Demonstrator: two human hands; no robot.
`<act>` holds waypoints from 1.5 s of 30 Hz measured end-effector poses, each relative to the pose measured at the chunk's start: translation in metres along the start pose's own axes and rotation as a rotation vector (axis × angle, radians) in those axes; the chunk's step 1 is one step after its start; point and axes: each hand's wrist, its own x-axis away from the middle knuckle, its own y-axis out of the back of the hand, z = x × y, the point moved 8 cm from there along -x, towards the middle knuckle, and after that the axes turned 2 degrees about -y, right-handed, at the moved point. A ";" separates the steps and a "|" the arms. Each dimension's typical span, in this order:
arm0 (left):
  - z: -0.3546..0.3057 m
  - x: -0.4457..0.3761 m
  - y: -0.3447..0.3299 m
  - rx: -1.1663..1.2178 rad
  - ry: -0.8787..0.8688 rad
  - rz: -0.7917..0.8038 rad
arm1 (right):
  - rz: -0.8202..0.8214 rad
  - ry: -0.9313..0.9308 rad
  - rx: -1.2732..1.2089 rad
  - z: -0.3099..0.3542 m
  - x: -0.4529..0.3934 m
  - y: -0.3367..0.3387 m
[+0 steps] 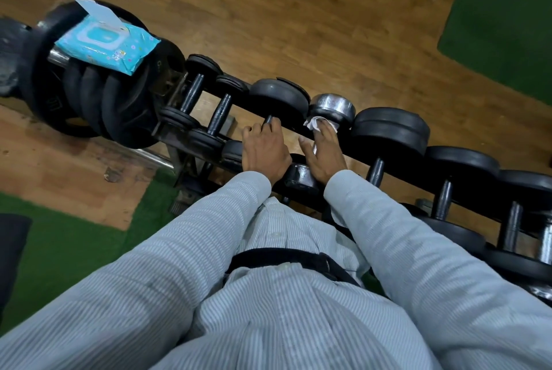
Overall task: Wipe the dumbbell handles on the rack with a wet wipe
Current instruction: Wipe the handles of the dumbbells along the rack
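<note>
Wood-grain flooring [298,11] fills the top of the view, edged by green turf [507,11] at the right. A long black rack [215,94] is seen running diagonally across it, loaded with dumbbells. At its left end, stacked black weight plates [98,106] are topped by a light blue pack of wet wipes [110,46], its flap lifted. Striped pale sleeves [418,250] cover much of the rack's near rail. A black rubber dumbbell [279,97] is gripped at its handle by the left hand [264,151], fingers curled round the bar. Just beside it, the chrome dumbbell [331,106] has its handle hidden under the right hand [324,151], by which a crumpled white wet wipe [313,124] is clutched against the handle.
</note>
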 end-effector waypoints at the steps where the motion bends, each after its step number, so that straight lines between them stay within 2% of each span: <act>1: 0.000 0.000 0.000 0.003 0.001 -0.003 | -0.062 -0.011 -0.049 0.000 0.003 0.003; 3: 0.002 -0.001 0.000 0.015 0.012 -0.007 | -0.185 -0.136 -0.197 -0.009 0.010 0.011; 4: 0.002 -0.001 -0.001 0.024 0.018 -0.008 | -0.189 -0.251 -0.300 -0.016 0.015 0.012; 6: 0.001 -0.002 -0.001 0.052 0.032 -0.015 | -0.061 -0.462 -0.480 -0.032 0.024 0.000; 8: 0.001 -0.003 0.001 0.098 0.062 -0.030 | 0.102 -0.546 -0.476 -0.034 0.029 -0.010; 10: -0.003 -0.003 0.005 0.159 0.081 -0.055 | 0.181 -0.614 -0.437 -0.034 0.033 -0.011; 12: -0.014 0.000 0.008 0.233 0.078 -0.076 | 0.189 -0.610 -0.365 -0.030 0.035 -0.003; 14: -0.029 0.004 0.010 0.291 0.057 -0.084 | 0.125 -0.532 -0.260 -0.031 0.032 0.012; 16: -0.045 0.009 0.009 0.334 0.032 -0.068 | 0.071 -0.473 -0.305 -0.036 0.034 0.023; 20: -0.070 0.020 0.005 0.410 0.051 -0.028 | 0.081 -0.375 -0.599 -0.049 0.045 0.047; 23: -0.093 0.035 0.004 0.492 0.088 -0.036 | 0.005 -0.392 -0.971 -0.065 0.067 0.082; 25: -0.113 0.050 0.001 0.561 0.100 -0.056 | 0.034 -0.402 -1.248 -0.078 0.083 0.097; 27: -0.131 0.063 0.000 0.607 0.077 -0.067 | 0.047 -0.418 -1.395 -0.091 0.097 0.105; 30: -0.139 0.075 0.001 0.601 0.029 -0.074 | -0.048 -0.424 -1.290 -0.107 0.104 0.110; 38: -0.117 0.081 0.004 0.656 0.130 -0.052 | -0.039 -0.435 -1.296 -0.119 0.098 0.102; 39: -0.120 0.079 0.003 0.677 0.129 -0.048 | -0.080 -0.467 -1.174 -0.130 0.098 0.102; 42: -0.136 0.077 -0.002 0.736 0.121 -0.013 | -0.213 -0.534 -0.463 -0.158 0.108 0.117; 43: -0.142 0.078 -0.005 0.749 0.117 0.002 | -0.216 -0.543 -0.362 -0.162 0.113 0.117; 45: -0.154 0.081 -0.011 0.760 0.119 0.004 | -0.200 -0.553 -0.383 -0.167 0.117 0.108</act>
